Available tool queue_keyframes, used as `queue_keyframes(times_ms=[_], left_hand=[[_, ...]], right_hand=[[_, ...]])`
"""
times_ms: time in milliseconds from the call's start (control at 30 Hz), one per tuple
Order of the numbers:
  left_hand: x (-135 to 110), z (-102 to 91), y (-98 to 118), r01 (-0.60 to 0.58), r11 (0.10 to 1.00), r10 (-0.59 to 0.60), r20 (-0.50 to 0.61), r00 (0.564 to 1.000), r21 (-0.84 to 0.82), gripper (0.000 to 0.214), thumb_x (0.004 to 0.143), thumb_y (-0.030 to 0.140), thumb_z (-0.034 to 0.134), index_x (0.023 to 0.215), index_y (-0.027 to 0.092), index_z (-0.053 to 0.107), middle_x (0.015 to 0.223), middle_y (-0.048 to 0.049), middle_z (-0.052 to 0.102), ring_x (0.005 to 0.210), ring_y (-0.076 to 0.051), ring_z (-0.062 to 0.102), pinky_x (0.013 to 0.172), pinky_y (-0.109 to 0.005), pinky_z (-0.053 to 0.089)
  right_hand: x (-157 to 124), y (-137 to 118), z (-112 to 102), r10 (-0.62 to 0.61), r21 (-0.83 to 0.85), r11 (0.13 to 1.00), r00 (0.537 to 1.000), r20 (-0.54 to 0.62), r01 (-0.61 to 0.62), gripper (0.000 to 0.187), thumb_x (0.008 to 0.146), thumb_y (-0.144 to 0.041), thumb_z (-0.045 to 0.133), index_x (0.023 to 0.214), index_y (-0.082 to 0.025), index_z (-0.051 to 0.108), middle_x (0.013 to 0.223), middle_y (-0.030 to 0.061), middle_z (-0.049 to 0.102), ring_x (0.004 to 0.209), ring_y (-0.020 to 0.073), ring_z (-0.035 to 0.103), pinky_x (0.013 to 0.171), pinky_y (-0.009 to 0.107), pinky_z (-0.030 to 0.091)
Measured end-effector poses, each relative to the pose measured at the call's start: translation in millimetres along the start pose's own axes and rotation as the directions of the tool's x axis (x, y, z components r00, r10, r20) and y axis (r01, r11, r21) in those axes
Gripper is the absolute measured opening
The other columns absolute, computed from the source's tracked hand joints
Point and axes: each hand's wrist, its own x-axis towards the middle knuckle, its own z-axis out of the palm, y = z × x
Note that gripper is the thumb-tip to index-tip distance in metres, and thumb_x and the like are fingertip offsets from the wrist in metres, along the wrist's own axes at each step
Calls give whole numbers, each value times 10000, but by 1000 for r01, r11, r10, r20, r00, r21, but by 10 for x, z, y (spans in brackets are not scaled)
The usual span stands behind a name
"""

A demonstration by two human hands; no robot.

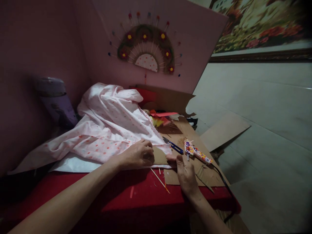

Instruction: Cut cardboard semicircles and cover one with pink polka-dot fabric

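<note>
A pink dotted cloth (107, 130) lies heaped over a red table (136, 195). My left hand (139, 154) rests curled on the cloth's front edge, fingers pressed together over a piece of brown cardboard (160, 156) wrapped by the cloth. My right hand (185, 173) lies beside it, thumb and fingers pinching the cloth edge at the cardboard's right corner. A flat cardboard sheet (207, 174) sits under the right hand.
Blue-handled snips (173, 145) and a flower-patterned glue gun (198, 153) with a black cord lie right of the hands. A thin wooden stick (159, 180) lies on the table. A pink board with a decorated fan (146, 48) stands behind. Cardboard (224, 130) rests on the floor.
</note>
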Motion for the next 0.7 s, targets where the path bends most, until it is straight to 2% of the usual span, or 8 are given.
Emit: queue_keyframes(times_ms=[267, 367, 467, 533, 633, 700], left_hand=[[3, 5, -9, -12, 1000, 12, -3, 1000, 13, 112, 709, 283, 638, 786, 202, 652, 908, -48, 563, 877, -190, 481, 752, -308, 407], [1, 5, -4, -17, 999, 18, -5, 1000, 43, 112, 706, 279, 643, 783, 198, 653, 903, -44, 571, 861, -183, 489, 744, -300, 404], [-6, -2, 16, -18, 998, 18, -4, 1000, 59, 107, 704, 277, 647, 775, 198, 657, 897, -40, 584, 844, -176, 500, 736, -295, 401], [-5, -4, 11, -19, 999, 19, -9, 1000, 51, 114, 700, 286, 653, 773, 199, 663, 903, -41, 592, 849, -177, 506, 736, -293, 401], [14, 1, -64, -13, 1000, 13, -19, 1000, -6, 97, 728, 267, 627, 767, 192, 674, 882, -46, 607, 829, -168, 522, 725, -281, 406], [35, 9, -155, 29, 999, -31, -103, 994, -19, 104, 765, 233, 583, 760, 184, 675, 838, -50, 618, 796, -161, 529, 721, -283, 406]], right_hand=[[9, 24, 3, -10, -64, 998, 1000, 14, 11, 523, 920, -482, 289, 922, -165, 706, 923, 134, 707, 906, 272, 645, 809, 437, 509], [4, -5, 2, -148, -130, 980, 989, 15, 149, 500, 924, -463, 299, 986, -159, 691, 1096, 134, 655, 1069, 268, 576, 899, 443, 464], [11, -42, 14, -342, -188, 909, 924, 173, 372, 485, 920, -474, 302, 1148, -187, 620, 1285, 94, 540, 1267, 257, 394, 1037, 478, 326], [22, -66, 34, -380, -194, 873, 873, 305, 447, 486, 920, -478, 295, 1223, -208, 561, 1309, 80, 517, 1292, 245, 359, 1050, 488, 302], [41, -93, 64, -336, -195, 877, 852, 402, 438, 465, 927, -452, 301, 1231, -204, 552, 1273, 92, 549, 1240, 231, 437, 1023, 469, 355], [50, -95, 74, -310, -196, 889, 859, 407, 414, 435, 933, -419, 314, 1218, -203, 562, 1270, 91, 553, 1226, 222, 455, 1019, 458, 365]])
